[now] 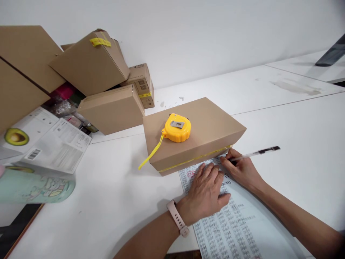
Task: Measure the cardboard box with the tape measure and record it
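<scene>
left hand (205, 192) lies flat, unclenched, across the printed sheet (229, 226) — seemingly steadying it; right hand (244, 171) grips the pen (256, 153) low — a writing hold.

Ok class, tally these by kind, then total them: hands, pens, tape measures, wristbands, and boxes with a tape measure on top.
Hands: 2, the left hand and the right hand
Pens: 1, the pen in the right hand
Tape measures: 1, the yellow tape measure
Wristbands: 1, the pink wristband
Boxes under a tape measure: 1, the brown box
Total: 6
</scene>
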A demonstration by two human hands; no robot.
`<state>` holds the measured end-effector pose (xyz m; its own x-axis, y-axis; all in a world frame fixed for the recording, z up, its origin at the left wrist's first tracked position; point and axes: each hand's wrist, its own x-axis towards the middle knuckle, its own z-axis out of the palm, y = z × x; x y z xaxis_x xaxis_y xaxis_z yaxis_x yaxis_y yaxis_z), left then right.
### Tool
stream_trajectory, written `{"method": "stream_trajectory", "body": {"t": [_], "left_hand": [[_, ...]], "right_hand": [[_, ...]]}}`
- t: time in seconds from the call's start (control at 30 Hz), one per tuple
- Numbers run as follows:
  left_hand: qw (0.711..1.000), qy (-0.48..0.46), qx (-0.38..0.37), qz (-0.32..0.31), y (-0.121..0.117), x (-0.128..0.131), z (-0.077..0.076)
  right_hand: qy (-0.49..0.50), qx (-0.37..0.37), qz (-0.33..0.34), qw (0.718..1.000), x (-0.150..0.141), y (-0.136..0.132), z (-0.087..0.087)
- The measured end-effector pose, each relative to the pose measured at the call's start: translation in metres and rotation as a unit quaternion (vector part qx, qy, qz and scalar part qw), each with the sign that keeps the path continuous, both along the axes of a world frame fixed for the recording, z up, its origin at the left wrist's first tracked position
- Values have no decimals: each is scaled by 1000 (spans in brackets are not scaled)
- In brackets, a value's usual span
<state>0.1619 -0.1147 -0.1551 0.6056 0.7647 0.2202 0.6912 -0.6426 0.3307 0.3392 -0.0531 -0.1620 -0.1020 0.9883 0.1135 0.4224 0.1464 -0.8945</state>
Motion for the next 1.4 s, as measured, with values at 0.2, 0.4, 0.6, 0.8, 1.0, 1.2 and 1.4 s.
{"method": "stream_trajectory", "body": {"t": [0.2, 0.4, 0.6, 0.8, 1.0, 1.2, 1.4], "left_hand": [[1000, 6, -1, -1, 0, 0, 0], [1000, 4, 4, -1, 0, 0, -2], [1000, 2, 7, 1, 1, 0, -2], [1000, 8, 2, -2, 1, 0, 0], [1000, 4, 3, 1, 1, 0, 0], [1000, -3, 6, -1, 0, 0, -1], [1000, -4, 2, -1, 1, 0, 0]], "right_hand": [[-2, 16, -8, 1000, 1, 2, -4], [-5, 28, 0, 1000, 2, 3, -5], [-15, 25, -6, 1000, 2, 2, -4], [-21, 32, -10, 999, 2, 2, -6], [-7, 34, -5, 999, 2, 3, -5], [-5, 31, -17, 999, 2, 2, -3], [-16, 38, -10, 999, 3, 3, -4]]}}
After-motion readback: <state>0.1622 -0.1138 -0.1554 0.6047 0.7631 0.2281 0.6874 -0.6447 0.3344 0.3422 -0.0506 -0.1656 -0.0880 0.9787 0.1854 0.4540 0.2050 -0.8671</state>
